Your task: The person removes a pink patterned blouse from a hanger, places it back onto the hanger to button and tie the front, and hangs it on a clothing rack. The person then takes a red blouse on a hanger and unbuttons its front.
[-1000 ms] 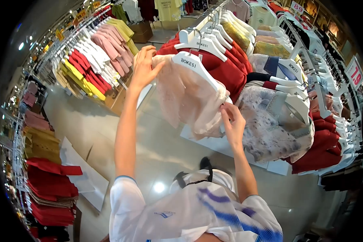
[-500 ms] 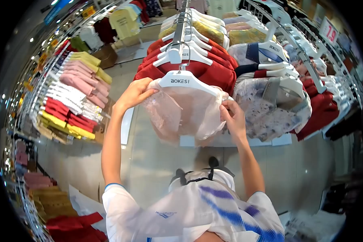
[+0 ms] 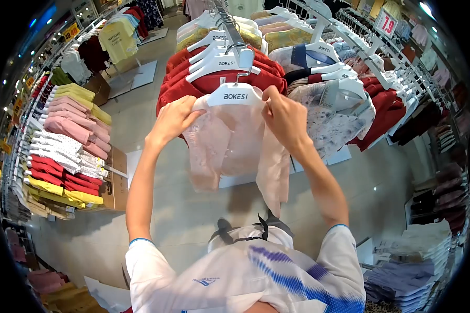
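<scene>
At the frame's left, pink garments [image 3: 70,128] are hanging, while left of centre the left hand [image 3: 175,120] is gripping one shoulder of a sheer pink blouse [image 3: 244,140] between thumb and fingers. The blouse is hanging at the centre on a white hanger [image 3: 235,96]; just right of it, the right hand [image 3: 288,120] is gripping the other shoulder with curled fingers, and a floral garment [image 3: 339,121] is hanging farther right.

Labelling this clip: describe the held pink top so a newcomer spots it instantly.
Find the rail at top centre. At its near end, the pink top hangs on a white hanger between the left hand and the right hand. It is pale and sheer, unlike the solid red tops just behind it.
</scene>
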A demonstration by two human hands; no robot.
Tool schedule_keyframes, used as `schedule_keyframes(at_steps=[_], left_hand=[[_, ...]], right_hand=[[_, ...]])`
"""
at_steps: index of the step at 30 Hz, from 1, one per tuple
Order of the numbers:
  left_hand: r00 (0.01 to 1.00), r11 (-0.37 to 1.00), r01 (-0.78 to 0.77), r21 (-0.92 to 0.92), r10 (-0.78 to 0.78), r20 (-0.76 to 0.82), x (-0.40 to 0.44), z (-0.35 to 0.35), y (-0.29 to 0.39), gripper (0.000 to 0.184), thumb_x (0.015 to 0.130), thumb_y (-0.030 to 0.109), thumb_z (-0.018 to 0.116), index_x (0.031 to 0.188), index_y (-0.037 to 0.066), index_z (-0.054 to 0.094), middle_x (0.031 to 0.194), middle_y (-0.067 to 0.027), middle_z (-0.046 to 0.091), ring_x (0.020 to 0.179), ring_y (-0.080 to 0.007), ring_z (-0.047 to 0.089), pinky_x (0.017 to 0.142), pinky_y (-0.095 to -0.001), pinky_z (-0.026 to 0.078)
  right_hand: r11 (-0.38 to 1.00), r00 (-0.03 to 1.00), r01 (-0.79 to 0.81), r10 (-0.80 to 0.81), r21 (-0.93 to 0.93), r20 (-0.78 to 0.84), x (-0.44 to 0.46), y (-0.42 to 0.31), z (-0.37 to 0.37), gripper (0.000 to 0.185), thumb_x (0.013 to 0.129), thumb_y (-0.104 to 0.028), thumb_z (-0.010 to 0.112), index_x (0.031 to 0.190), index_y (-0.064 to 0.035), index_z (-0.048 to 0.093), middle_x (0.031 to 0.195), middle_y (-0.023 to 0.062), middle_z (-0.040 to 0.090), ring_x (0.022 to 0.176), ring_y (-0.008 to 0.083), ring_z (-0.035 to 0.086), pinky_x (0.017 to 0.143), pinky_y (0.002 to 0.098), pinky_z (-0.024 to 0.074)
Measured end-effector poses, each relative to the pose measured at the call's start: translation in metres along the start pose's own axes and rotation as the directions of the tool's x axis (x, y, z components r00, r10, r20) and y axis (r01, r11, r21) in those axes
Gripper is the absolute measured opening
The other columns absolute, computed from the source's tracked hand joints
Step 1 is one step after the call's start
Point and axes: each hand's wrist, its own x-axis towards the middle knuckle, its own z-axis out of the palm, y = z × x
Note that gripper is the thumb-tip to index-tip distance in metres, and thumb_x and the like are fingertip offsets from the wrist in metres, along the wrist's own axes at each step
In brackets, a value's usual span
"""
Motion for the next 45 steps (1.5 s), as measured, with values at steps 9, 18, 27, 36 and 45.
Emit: schedule_keyframes(at_steps=[9, 18, 27, 36, 45], left_hand=[[1.000, 0.997, -0.002, -0.079, 0.004, 0.029, 0.004, 0.010, -0.008, 0.025, 0.089, 0.018, 0.063, 0.103, 0.002, 0.051, 0.092, -0.0170, 0.058, 0.091, -0.0395, 0.058, 0.077, -0.0455, 0.045], [0.996, 0.997, 0.053, -0.048, -0.050, 0.073, 0.003, 0.007, 0.004, 0.026, 0.089, 0.017, 0.062, 0.109, 0.004, 0.053, 0.098, -0.0146, 0.060, 0.095, -0.0377, 0.059, 0.079, -0.0460, 0.046], [0.996, 0.989, 0.070, -0.131, -0.063, 0.060, 0.003, 0.015, 0.010, 0.031, 0.087, 0.013, 0.063, 0.115, 0.003, 0.054, 0.097, -0.0166, 0.060, 0.095, -0.0391, 0.058, 0.083, -0.0432, 0.046], [0.988, 0.975, 0.154, 0.159, -0.157, 0.009, -0.027, 0.008, -0.003, 0.036, 0.086, 0.029, 0.067, 0.111, 0.006, 0.055, 0.097, -0.0129, 0.058, 0.095, -0.0336, 0.057, 0.085, -0.0421, 0.041], [0.977, 0.970, 0.201, 0.140, -0.188, -0.099, -0.024, 0.020, -0.003, 0.050, 0.079, 0.023, 0.072, 0.120, 0.004, 0.050, 0.104, -0.0130, 0.057, 0.099, -0.0335, 0.057, 0.085, -0.0426, 0.043]], right_hand=[[0.880, 0.988, -0.137, 0.085, 0.454, 0.132, -0.031, 0.059, -0.009, 0.021, 0.081, -0.007, 0.071, 0.096, -0.0045, 0.056, 0.079, 0.0079, 0.060, 0.071, 0.0217, 0.062, 0.069, 0.0342, 0.0505], [0.776, 0.917, -0.148, -0.124, 0.614, 0.378, -0.040, 0.128, 0.007, 0.035, 0.083, -0.010, 0.071, 0.114, -0.0005, 0.058, 0.097, 0.0141, 0.064, 0.089, 0.0294, 0.063, 0.080, 0.0356, 0.0486], [0.825, 0.945, 0.086, -0.244, 0.558, 0.216, 0.002, 0.104, 0.034, 0.023, 0.083, -0.016, 0.069, 0.100, -0.0040, 0.059, 0.093, 0.0162, 0.064, 0.087, 0.0382, 0.061, 0.074, 0.0432, 0.0483], [0.877, 0.960, 0.081, -0.196, 0.474, 0.200, -0.001, 0.111, 0.037, 0.029, 0.082, -0.014, 0.071, 0.107, -0.0008, 0.061, 0.094, 0.0175, 0.065, 0.090, 0.0367, 0.063, 0.077, 0.0401, 0.0487], [0.895, 0.984, 0.076, -0.138, 0.440, 0.109, -0.010, 0.111, 0.042, 0.036, 0.077, -0.013, 0.073, 0.109, -0.0040, 0.058, 0.096, 0.0149, 0.065, 0.089, 0.0363, 0.063, 0.075, 0.0424, 0.0501]])
